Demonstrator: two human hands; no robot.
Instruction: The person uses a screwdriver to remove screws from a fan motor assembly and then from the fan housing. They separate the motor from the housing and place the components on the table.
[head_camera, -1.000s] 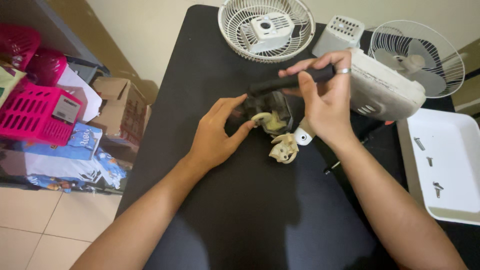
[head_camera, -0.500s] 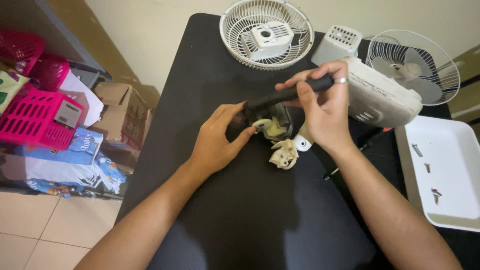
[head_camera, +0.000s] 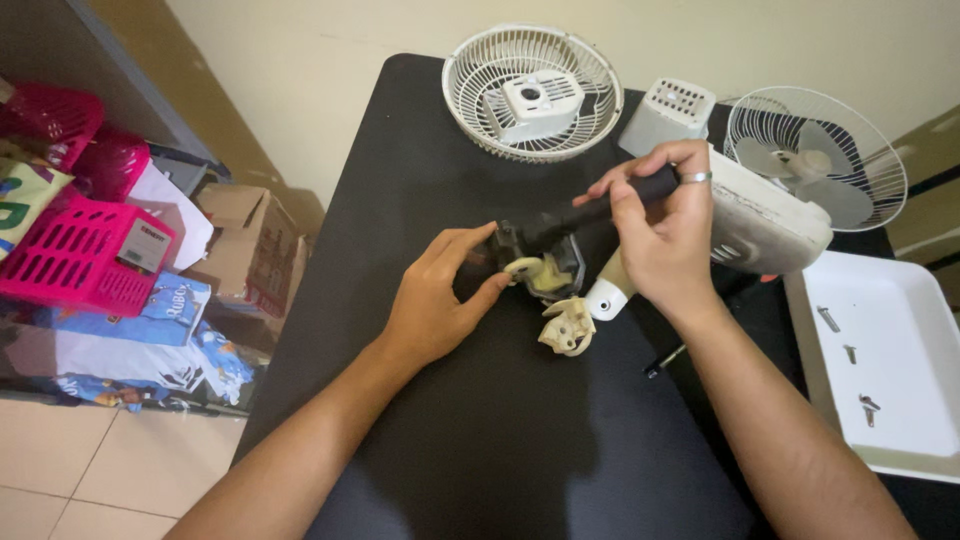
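left hand (head_camera: 435, 305) steadies the motor block (head_camera: 540, 262) mid-surface (head_camera: 480, 440), fingers pinching its near edge. right hand (head_camera: 665, 235), fist clamped on the screwdriver (head_camera: 600, 208), tip down in the block. looks like a screw being worked; next calls for steady downward pressure, tip seated.

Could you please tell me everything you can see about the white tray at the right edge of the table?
The white tray is a shallow rectangular dish with a raised rim and rounded corners; it looks like plastic. It lies flat on the black table at the right edge of the view, partly cut off by the frame. A few small screws lie loose and apart on its floor. Neither hand touches it; the right forearm passes just beside its left rim.
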